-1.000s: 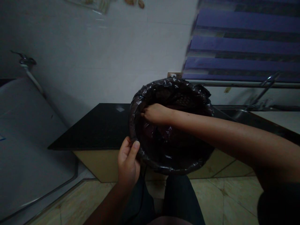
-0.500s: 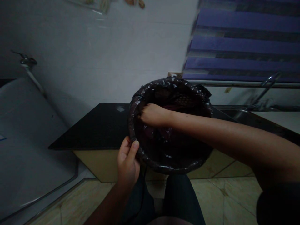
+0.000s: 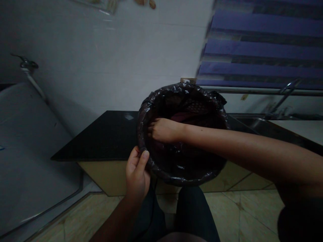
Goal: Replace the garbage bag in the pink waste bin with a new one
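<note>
bag contents (image 3: 183, 116): too dark | wall packet (image 3: 96, 4): cut off by top edge

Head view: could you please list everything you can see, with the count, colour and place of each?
bin liner: one, black plastic, folded over the rim of the basket
latticed basket: one, dark, inside the liner
maroon item: one, inside the basket
countertop: one, black, below the wall
steel sink: one, right of the countertop
roller blind: one, blue striped, upper right
wall tap: one, metal, far left
floor tiles: beige, bottom
trousers: one pair, dark, bottom centre
left hand: one, gripping the rim
right hand: one, inside the basket
</note>
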The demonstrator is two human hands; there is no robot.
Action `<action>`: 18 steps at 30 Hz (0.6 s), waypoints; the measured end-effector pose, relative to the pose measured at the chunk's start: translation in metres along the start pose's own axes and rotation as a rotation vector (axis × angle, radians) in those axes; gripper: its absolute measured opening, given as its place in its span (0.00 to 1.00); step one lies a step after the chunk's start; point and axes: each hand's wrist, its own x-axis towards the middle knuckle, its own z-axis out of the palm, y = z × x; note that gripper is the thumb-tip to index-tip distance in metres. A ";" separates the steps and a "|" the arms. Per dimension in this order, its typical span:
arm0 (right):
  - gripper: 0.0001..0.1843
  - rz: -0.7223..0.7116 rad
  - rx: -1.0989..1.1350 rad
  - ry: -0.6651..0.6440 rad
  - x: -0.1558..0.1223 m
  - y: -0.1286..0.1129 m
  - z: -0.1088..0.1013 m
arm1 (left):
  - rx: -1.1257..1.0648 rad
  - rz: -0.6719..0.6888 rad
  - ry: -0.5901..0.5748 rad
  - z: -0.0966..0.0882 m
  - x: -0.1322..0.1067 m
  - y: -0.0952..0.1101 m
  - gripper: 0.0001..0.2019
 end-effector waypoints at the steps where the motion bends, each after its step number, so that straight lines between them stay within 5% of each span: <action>1: 0.16 -0.004 0.007 0.007 0.002 -0.001 0.000 | -0.002 0.000 0.000 0.000 0.000 0.000 0.13; 18: 0.17 -0.066 -0.007 -0.041 -0.003 -0.014 0.010 | -0.013 0.000 0.002 0.002 0.001 0.000 0.13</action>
